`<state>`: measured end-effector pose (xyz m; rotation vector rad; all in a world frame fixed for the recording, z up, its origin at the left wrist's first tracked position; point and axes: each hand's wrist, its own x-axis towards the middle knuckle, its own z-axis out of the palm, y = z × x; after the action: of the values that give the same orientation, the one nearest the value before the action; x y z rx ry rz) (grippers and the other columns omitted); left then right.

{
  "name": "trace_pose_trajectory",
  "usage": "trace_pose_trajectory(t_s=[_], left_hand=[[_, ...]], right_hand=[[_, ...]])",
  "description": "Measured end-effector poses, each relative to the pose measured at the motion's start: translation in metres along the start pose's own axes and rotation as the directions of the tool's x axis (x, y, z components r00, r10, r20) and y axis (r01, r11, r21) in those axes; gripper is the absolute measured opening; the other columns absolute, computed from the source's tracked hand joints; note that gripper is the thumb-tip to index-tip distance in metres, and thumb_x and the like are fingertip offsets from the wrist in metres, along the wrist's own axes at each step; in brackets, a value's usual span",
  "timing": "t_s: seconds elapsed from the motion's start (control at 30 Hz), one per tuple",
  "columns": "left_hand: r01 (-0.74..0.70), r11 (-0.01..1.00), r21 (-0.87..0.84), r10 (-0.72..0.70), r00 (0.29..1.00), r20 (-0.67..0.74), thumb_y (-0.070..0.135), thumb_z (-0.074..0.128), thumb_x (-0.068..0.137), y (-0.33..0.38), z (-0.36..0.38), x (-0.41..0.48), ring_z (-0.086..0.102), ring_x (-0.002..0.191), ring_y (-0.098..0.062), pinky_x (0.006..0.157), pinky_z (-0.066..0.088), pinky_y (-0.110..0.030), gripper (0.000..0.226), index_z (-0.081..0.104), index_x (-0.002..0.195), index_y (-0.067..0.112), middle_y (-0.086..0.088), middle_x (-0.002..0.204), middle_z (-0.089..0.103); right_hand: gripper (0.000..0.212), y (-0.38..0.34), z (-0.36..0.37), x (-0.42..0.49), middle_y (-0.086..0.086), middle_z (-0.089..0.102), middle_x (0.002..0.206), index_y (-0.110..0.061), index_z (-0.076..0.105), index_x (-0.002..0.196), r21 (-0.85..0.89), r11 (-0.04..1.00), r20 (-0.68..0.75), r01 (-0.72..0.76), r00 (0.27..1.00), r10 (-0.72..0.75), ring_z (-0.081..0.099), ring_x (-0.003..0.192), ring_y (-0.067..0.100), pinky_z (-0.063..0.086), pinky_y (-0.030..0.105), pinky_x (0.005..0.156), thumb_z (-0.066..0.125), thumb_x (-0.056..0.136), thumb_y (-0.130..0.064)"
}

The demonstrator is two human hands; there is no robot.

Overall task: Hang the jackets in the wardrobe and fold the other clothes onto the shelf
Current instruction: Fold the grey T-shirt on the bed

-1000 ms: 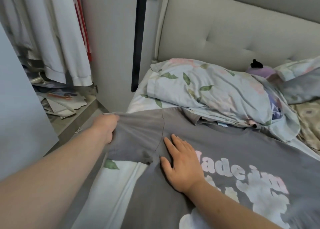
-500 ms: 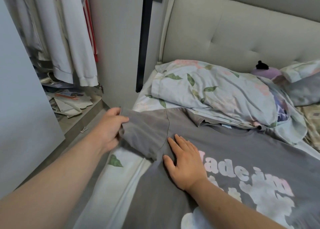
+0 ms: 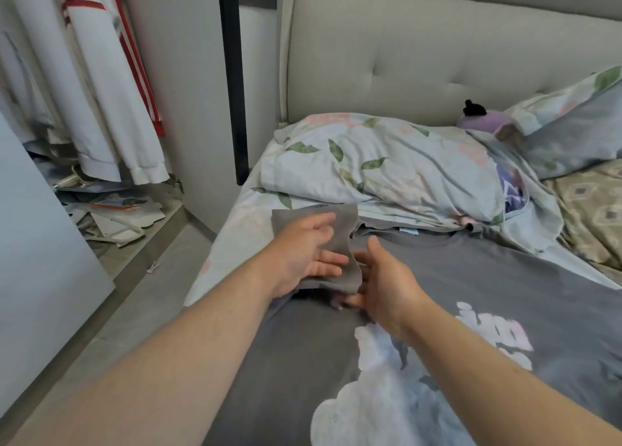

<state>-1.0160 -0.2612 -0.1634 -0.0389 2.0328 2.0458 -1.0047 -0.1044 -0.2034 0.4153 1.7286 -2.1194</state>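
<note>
Sleeve (image 3: pixel 343 216) swung in from the edge of the bed (image 3: pixel 235 230), folded over the grey T-shirt (image 3: pixel 488 277) at centre frame; left hand (image 3: pixel 303 253) pinched it, right hand (image 3: pixel 387 284) waited alongside, fingers straight. Best to press that crease flat before letting go.

Soft even daylight, faint shadows, edges warped, perhaps slightly blurred

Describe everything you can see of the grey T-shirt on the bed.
The grey T-shirt lies front up on the floral bedsheet, soft jersey-looking cloth with a large white and pink print. Its collar, with a pale blue label, points toward the floral pillow. One sleeve is lifted and folded inward: the left hand grips it, and the right hand, fingers straight, reaches under its edge.
</note>
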Motion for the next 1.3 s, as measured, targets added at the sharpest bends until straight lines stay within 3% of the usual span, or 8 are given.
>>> trace_pose_trajectory(t_s=[0.1,0.2,0.27,0.43,0.77,0.9,1.1,1.3], left_hand=[[-0.124,0.980,0.153,0.167,0.937,-0.308,0.008,0.043,0.099,-0.019,-0.020,0.005,0.072,0.082,-0.015,0.071,0.055,-0.025,0.033,0.060,0.124,0.024,-0.005,0.133,0.060],[-0.027,0.580,0.814,0.177,0.980,-0.094,0.042,0.049,0.098,-0.059,-0.041,0.002,0.034,0.143,-0.016,0.112,0.026,-0.025,0.056,0.037,0.150,0.026,0.003,0.157,0.035],[-0.069,0.327,0.942,0.059,0.997,0.053,0.064,0.044,0.091,-0.082,-0.042,-0.001,0.002,0.151,-0.014,0.119,0.005,-0.027,0.084,0.012,0.158,0.024,0.004,0.165,0.006],[-0.079,0.193,0.978,-0.025,0.996,0.085,0.069,0.050,0.083,-0.080,-0.050,-0.002,-0.012,0.151,-0.015,0.119,-0.005,-0.030,0.105,-0.009,0.157,0.021,0.003,0.164,-0.015],[0.066,0.482,0.874,0.313,0.918,-0.242,0.055,0.038,0.089,-0.089,-0.023,-0.053,0.053,0.105,-0.022,0.086,0.044,-0.036,0.055,0.051,0.130,0.021,0.003,0.113,0.059],[0.307,0.598,0.740,0.015,0.919,-0.393,0.057,0.058,0.080,-0.062,-0.031,-0.018,0.056,0.063,-0.020,0.054,0.036,-0.030,0.047,0.059,0.072,0.011,0.000,0.065,0.060],[0.450,0.841,0.300,-0.304,0.853,-0.425,-0.001,0.047,0.092,-0.052,-0.050,-0.004,0.048,0.049,-0.018,0.034,0.037,-0.018,0.018,0.053,0.076,0.004,-0.010,0.065,0.056],[0.437,0.892,0.117,-0.367,0.849,-0.379,0.000,0.054,0.089,-0.039,-0.061,0.002,0.054,0.034,-0.016,0.038,0.045,-0.021,0.007,0.056,0.082,-0.002,-0.009,0.051,0.057]], right_hand=[[0.043,0.026,0.008,0.005,0.004,0.077,0.099,-0.013,0.073,0.105,-0.232,0.971,-0.075,0.061,0.994,-0.080,0.072,0.095,0.027,0.057,0.038,0.086,0.064,0.090,-0.053],[0.005,0.038,0.012,0.011,-0.010,0.075,0.076,-0.020,0.071,0.084,-0.465,0.867,-0.200,0.179,0.933,-0.300,0.070,0.075,0.011,0.054,0.018,0.063,0.071,0.080,-0.018],[0.014,0.042,0.010,0.011,-0.012,0.073,0.078,-0.025,0.067,0.083,-0.489,0.844,-0.194,0.223,0.915,-0.354,0.068,0.073,0.005,0.050,0.014,0.060,0.066,0.079,-0.011],[0.068,0.051,0.002,0.003,-0.033,0.058,0.116,-0.043,0.042,0.138,-0.434,0.829,-0.113,0.352,0.892,-0.438,0.059,0.102,-0.012,0.045,0.010,0.091,0.066,0.084,-0.009],[0.048,0.064,0.007,0.001,-0.003,0.058,0.127,-0.019,0.055,0.141,-0.791,0.493,0.003,0.361,0.809,-0.588,0.055,0.116,0.013,0.033,0.011,0.091,0.058,0.093,-0.016],[0.048,0.065,0.008,0.002,-0.002,0.058,0.128,-0.019,0.055,0.140,-0.815,0.457,0.013,0.356,0.800,-0.600,0.056,0.114,0.015,0.034,0.013,0.089,0.058,0.092,-0.017],[0.047,0.070,0.016,-0.006,-0.003,0.056,0.118,-0.024,0.053,0.140,-0.883,0.281,0.137,0.376,0.779,-0.612,0.057,0.102,0.020,0.040,0.024,0.077,0.056,0.093,-0.021],[0.046,0.074,0.026,-0.012,0.009,0.052,0.127,-0.022,0.055,0.137,-0.926,0.149,0.175,0.346,0.745,-0.644,0.059,0.103,0.031,0.050,0.037,0.078,0.055,0.091,-0.029]])
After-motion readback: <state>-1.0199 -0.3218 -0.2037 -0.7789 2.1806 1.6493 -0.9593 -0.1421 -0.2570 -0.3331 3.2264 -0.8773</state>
